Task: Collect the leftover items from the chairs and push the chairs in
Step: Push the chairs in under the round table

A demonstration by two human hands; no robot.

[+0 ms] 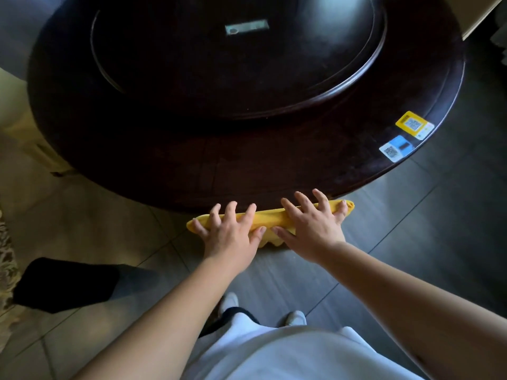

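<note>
A chair with a yellow cloth cover (pixel 270 218) stands against the near edge of a large round dark wooden table (pixel 192 149); only its top rail shows. My left hand (pixel 230 234) rests on the left part of the rail with its fingers spread. My right hand (pixel 312 226) lies on the right part, fingers spread over the top. Both hands press on the chair back. The seat is hidden under the table edge and my hands.
A raised dark turntable (pixel 241 56) fills the table's middle. A yellow sticker (pixel 414 124) and a blue sticker (pixel 395 148) lie near the table's right edge. A black object (pixel 68 283) lies on the tiled floor at the left. My feet (pixel 295 318) are below.
</note>
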